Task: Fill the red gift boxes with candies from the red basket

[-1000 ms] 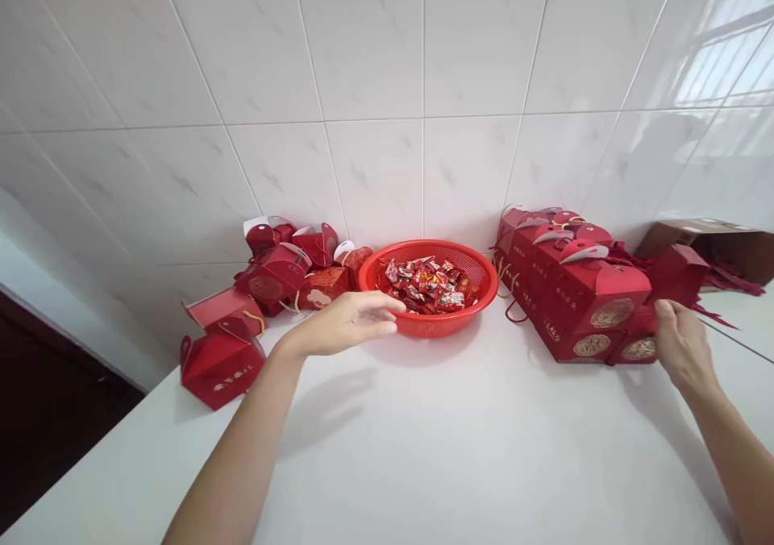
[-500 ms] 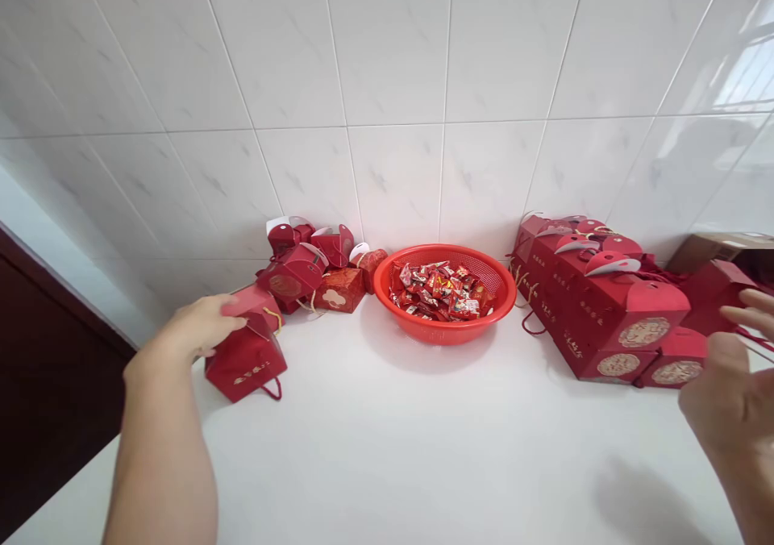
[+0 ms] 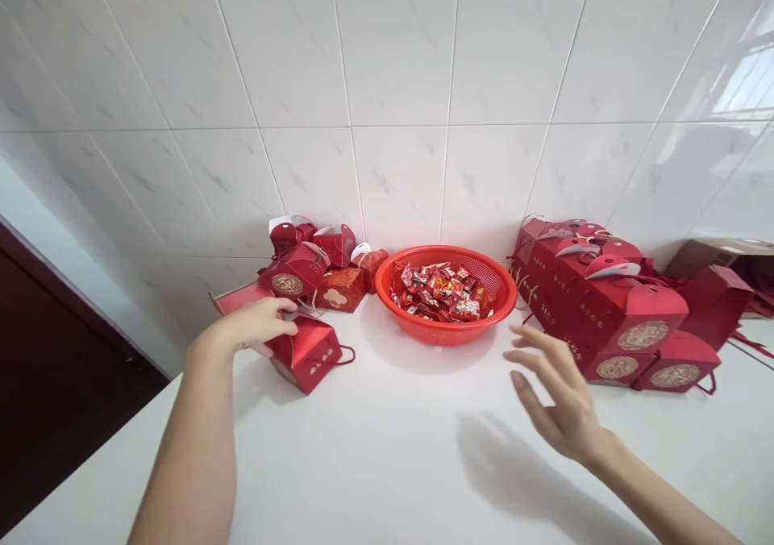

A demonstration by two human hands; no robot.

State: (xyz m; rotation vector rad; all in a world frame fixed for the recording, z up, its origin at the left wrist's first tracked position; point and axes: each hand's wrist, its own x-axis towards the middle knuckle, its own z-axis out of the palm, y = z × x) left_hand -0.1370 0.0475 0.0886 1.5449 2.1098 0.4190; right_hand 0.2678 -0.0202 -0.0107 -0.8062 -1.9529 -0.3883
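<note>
My left hand (image 3: 257, 325) grips a red gift box (image 3: 311, 361) by its top, left of the middle of the white table. Gold lettering runs along the box's side and a dark red cord handle (image 3: 347, 355) sticks out to the right. Its far end is hidden behind my hand. Over the table on the right, my right hand (image 3: 556, 404) hovers with fingers apart and nothing in it. Between and beyond my hands stands a red plastic basket (image 3: 444, 337) holding many small wrapped candies (image 3: 444, 287).
Several red boxes (image 3: 296, 271) are piled at the back left against the tiled wall (image 3: 399, 174). More red boxes (image 3: 605, 311) are stacked at the right. Behind them lies a brown cardboard carton (image 3: 705, 255). A dark brown surface (image 3: 54, 384) borders the table on the left.
My left hand has moved right with the gift box, bringing it toward the middle. My right hand has come in from the right edge, away from the boxes there.
</note>
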